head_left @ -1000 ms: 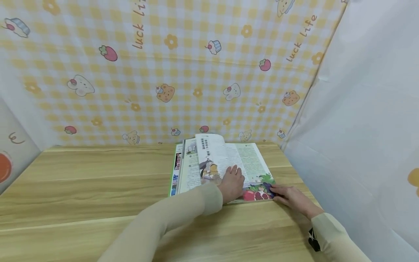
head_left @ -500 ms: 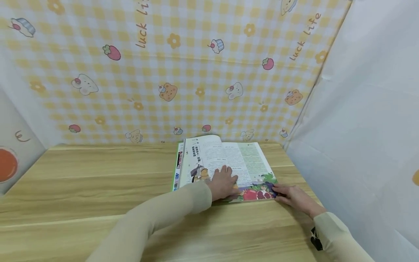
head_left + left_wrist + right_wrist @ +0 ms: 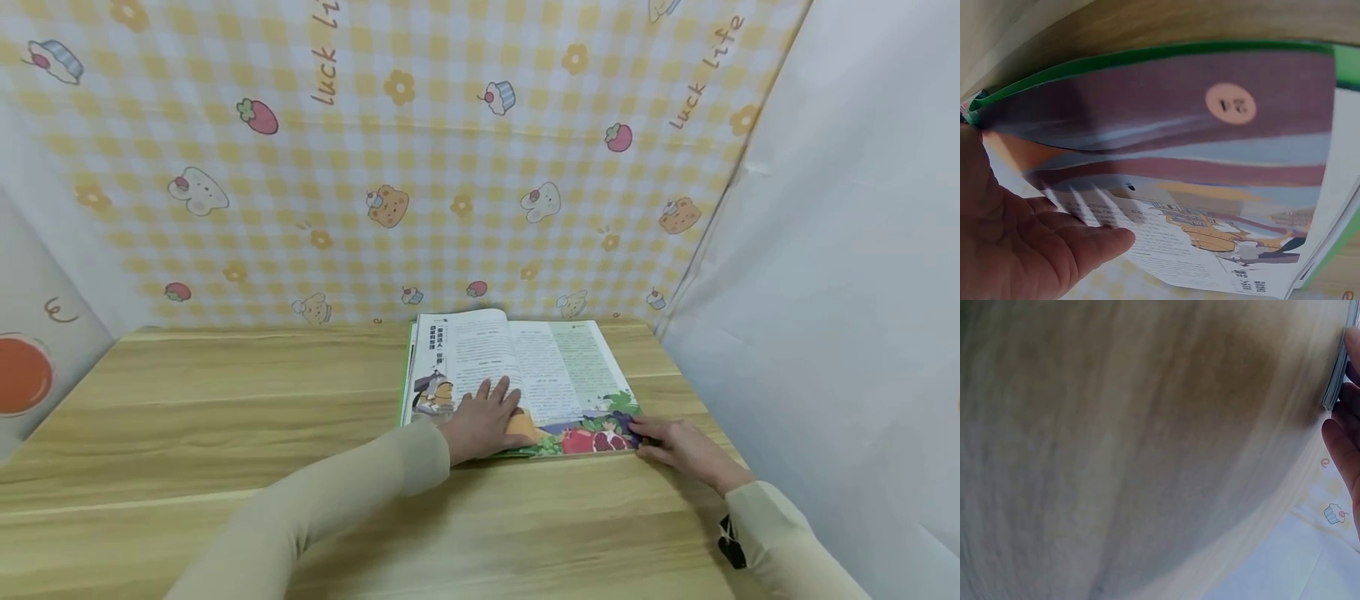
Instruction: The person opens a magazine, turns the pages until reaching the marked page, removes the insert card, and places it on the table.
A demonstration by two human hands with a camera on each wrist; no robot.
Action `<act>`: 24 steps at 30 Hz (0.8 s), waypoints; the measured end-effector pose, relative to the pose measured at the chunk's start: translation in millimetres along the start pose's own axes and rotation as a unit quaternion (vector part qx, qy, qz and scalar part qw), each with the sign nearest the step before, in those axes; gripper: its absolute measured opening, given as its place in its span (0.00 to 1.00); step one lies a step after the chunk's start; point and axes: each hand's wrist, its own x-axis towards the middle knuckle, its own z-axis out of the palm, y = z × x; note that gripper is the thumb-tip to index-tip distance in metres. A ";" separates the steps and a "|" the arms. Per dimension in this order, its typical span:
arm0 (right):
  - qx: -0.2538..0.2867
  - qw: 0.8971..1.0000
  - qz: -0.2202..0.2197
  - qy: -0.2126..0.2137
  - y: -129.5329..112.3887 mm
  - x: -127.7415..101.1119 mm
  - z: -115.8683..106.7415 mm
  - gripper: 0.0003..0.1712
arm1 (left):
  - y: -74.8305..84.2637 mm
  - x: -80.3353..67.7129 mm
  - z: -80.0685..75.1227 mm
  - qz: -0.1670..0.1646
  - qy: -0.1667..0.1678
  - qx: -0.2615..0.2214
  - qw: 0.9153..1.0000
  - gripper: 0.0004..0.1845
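An open illustrated book (image 3: 543,375) lies on the wooden table near the back wall, with text and a fruit picture along its lower edge. My left hand (image 3: 480,423) rests with fingers spread on the left page, near the gutter at the bottom. In the left wrist view that page is close up, with purple and orange drawings, and the left thumb (image 3: 1094,247) stretches along it. My right hand (image 3: 682,450) holds the book's lower right corner between fingers and thumb. Only part of the right hand (image 3: 1346,437) shows in the right wrist view, at the book's edge.
The wooden table (image 3: 225,417) extends to the left and in front of the book. A yellow checked cloth (image 3: 420,150) hangs behind it, and a white sheet (image 3: 825,292) closes off the right side. A black clip-like piece (image 3: 731,542) sits by the right sleeve.
My left hand has moved leftward across the book, and the raised page has turned over and now lies nearly flat on the left side. My right hand stays at the lower right corner.
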 end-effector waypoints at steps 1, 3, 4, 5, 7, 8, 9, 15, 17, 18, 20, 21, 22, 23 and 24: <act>-0.001 1.000 -0.001 0.001 0.2 0.4 -0.2 0.23 | -1.3 -1.1 0.0 -0.002 -0.004 -0.003 1.000 0.44; -0.004 1.000 -0.003 0.002 0.4 1.0 -0.9 0.23 | -4.1 -3.6 0.7 -0.008 -0.019 -0.009 1.000 0.46; -0.005 1.000 -0.004 0.003 0.2 1.3 -1.2 0.23 | -5.6 -4.6 1.8 -0.010 -0.025 -0.013 1.000 0.47; -0.006 1.000 -0.005 0.004 0.0 1.6 -1.5 0.22 | -7.0 -5.8 3.0 -0.013 -0.032 -0.017 0.999 0.49; -0.008 1.000 -0.005 0.004 -0.4 1.9 -2.3 0.21 | -9.9 -8.2 6.0 -0.019 -0.046 -0.027 0.998 0.52; -0.010 1.000 -0.009 0.004 -0.5 2.1 -2.7 0.21 | -11.4 -9.2 7.6 -0.022 -0.051 -0.031 0.998 0.54; -0.011 1.000 -0.010 0.003 -0.6 2.1 -3.1 0.20 | -12.8 -10.1 9.0 -0.025 -0.055 -0.032 0.998 0.55; 0.003 1.000 -0.011 -0.013 -0.3 2.7 -7.5 0.20 | -18.3 -12.9 14.4 -0.031 -0.068 -0.017 0.997 0.58; 0.007 1.000 -0.019 -0.016 0.1 3.5 -9.5 0.19 | -18.9 -13.5 13.9 -0.032 -0.066 -0.017 0.997 0.58; 0.009 1.000 -0.024 -0.018 0.5 4.1 -10.4 0.19 | -18.9 -13.9 13.3 -0.031 -0.065 -0.014 0.997 0.57; 0.011 0.999 -0.028 -0.021 1.0 4.5 -12.0 0.18 | -18.9 -14.8 11.7 -0.029 -0.064 -0.011 0.997 0.56; 0.014 0.999 -0.031 -0.024 1.6 4.8 -12.7 0.18 | -19.1 -15.0 11.5 -0.028 -0.062 -0.009 0.998 0.56; 0.016 0.999 -0.034 -0.026 2.2 5.0 -13.3 0.18 | -19.1 -15.2 11.2 -0.028 -0.060 -0.008 0.998 0.56; 0.018 0.999 -0.036 -0.029 2.7 5.3 -13.9 0.17 | -19.1 -15.0 11.6 -0.027 -0.059 -0.006 0.998 0.56; 0.020 0.999 -0.039 -0.032 3.1 5.6 -14.4 0.17 | -19.0 -14.7 11.6 -0.027 -0.059 -0.004 0.998 0.56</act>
